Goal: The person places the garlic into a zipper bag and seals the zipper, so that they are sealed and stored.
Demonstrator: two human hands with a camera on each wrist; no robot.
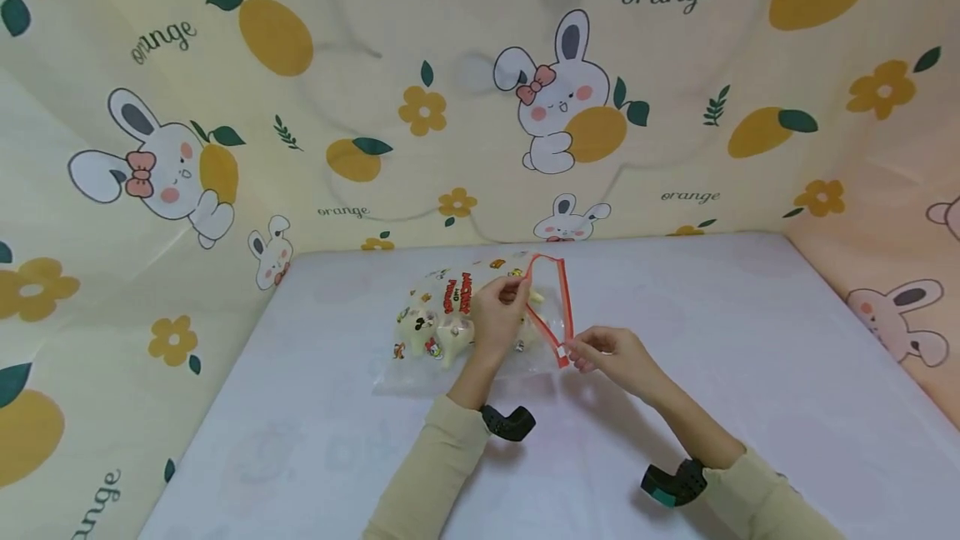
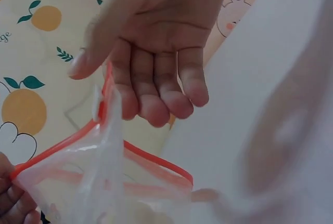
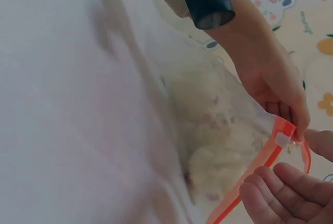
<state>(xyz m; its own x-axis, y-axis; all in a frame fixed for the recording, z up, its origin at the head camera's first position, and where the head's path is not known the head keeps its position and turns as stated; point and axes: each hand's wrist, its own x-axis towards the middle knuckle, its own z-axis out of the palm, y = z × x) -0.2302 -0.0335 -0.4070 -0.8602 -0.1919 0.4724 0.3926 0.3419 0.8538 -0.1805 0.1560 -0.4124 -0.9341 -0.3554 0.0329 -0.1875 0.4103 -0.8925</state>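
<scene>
A clear zip bag [image 1: 420, 377] with a red zip edge and printed cartoon figures lies on the table. Pale cream, rounded things [image 1: 453, 336] are inside it; what they are I cannot tell through the plastic. My left hand [image 1: 497, 313] pinches the far side of the bag's mouth, and the mouth gapes. In the left wrist view, the red edge runs out from its fingertips. My right hand [image 1: 617, 358] is at the near end of the zip, beside the white slider [image 2: 97, 102]. Its thumb and loosely bent fingers [image 3: 281, 198] stand apart around that end.
The white table [image 1: 300, 457] extends on both sides of the bag. Behind and beside it hang cloth walls [image 1: 465, 23] printed with rabbits, oranges and flowers. A black device [image 1: 675, 483] is on the right wrist, another [image 1: 508, 423] on the left.
</scene>
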